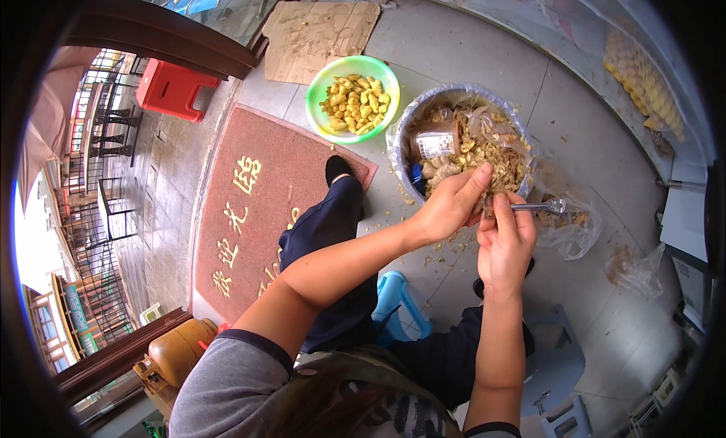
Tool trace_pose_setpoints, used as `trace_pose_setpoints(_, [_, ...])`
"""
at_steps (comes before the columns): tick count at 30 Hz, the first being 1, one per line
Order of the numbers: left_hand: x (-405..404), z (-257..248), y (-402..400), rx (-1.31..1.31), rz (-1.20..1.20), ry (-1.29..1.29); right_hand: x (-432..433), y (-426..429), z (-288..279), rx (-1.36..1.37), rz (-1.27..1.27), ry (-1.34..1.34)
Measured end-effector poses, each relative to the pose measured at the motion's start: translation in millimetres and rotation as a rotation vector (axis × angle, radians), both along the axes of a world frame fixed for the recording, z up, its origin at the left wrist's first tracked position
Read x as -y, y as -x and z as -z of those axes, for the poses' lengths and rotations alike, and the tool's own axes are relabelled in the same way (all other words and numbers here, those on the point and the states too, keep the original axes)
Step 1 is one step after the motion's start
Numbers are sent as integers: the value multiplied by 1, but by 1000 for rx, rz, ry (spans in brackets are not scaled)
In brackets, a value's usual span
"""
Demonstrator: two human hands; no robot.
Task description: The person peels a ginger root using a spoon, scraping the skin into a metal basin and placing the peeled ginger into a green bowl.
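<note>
My left hand (456,198) is over the near edge of a lined tub (397,137), its thumb raised and its fingers curled around what looks like a piece of ginger, mostly hidden. Close against it, my right hand (506,236) grips a metal-handled tool (536,206). The handle points right; the working end is hidden between my hands. Pale peelings (482,146) fill much of the tub. Among them lie unpeeled ginger root (441,170) and a clear plastic container (435,141) with a label. Beyond it, a green-rimmed bowl (313,106) holds yellow peeled ginger pieces (356,104).
Crumpled clear plastic bags (578,234) lie on the tiles right of the tub. A red doormat (249,211) bearing writing spreads left, near flattened cardboard (323,38). A blue stool (397,302) stands between my legs. A gas cylinder (181,347) and red stool (176,92) are at left.
</note>
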State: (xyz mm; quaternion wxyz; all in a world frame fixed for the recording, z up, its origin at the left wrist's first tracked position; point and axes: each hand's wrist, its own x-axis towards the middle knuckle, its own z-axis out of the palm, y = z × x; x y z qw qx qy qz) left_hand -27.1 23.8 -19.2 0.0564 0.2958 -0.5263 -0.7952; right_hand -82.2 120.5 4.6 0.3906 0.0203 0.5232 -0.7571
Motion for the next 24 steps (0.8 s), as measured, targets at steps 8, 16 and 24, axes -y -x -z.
trace_pose_setpoints(8, [6,-11,3,40,21,-411,-5,-4,-7,-812,-46,-384])
trace_pose_setpoints(16, [4,-6,-3,146,48,-78,-10,-1,-8,-1155,-224,-402])
trace_pose_setpoints(24, [-3,4,-4,79,-21,214,-10,-6,0,-625,-134,-342])
